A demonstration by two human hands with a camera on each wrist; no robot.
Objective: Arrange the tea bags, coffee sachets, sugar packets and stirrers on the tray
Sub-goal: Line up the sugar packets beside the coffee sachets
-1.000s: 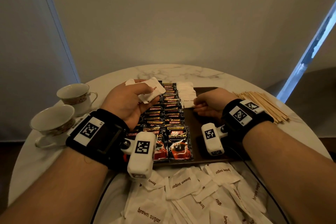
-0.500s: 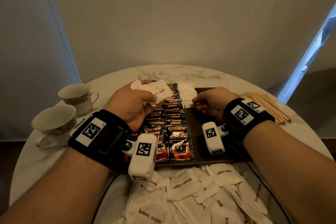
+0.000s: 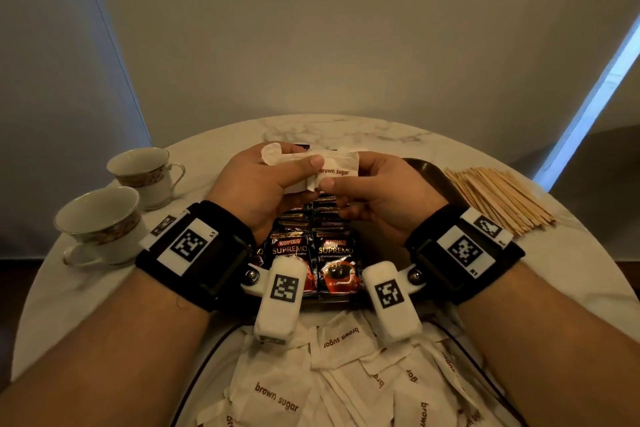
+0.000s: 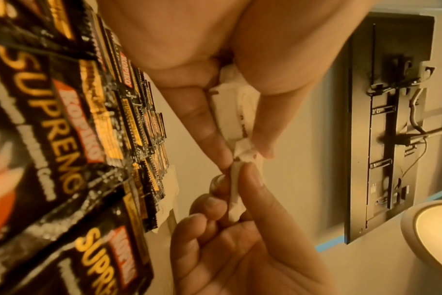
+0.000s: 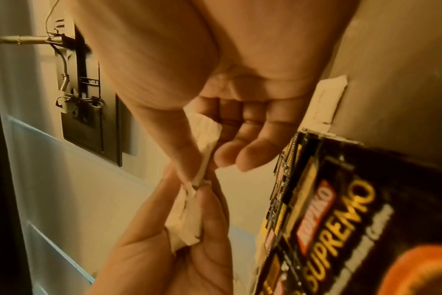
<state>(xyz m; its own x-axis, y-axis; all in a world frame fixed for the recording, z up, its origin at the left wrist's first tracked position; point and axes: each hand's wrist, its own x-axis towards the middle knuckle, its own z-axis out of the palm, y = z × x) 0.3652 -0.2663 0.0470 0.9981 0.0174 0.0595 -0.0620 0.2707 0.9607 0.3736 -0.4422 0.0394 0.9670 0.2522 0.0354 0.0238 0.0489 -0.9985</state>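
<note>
Sugar packets sit bunched in our left hand, which is raised above the tray; thumb on top, fingers curled beneath, the white paper stack clamped between them. In the left wrist view the same stack runs down between thumb and index finger. Our right hand meets it from the other side and pinches one packet marked "brown sugar" between thumb and forefinger, at the edge where the stack ends. In the right wrist view that packet hangs between thumb and forefinger, with the other fingers loosely curled and touching nothing. The two hands are touching at the fingertips, just over the far end of the coffee sachets.

Those sachets lie in two overlapping rows on the dark tray, directly below our hands, the nearest pair reading Kopiko Supremo. A few more white packets lie on the tray beyond the sachets, seen past our right palm. A loose heap of brown sugar packets covers the near edge of the marble table, well below both wrists. We see wooden stirrers piled on the table just right of the tray, and two teacups on the left.
</note>
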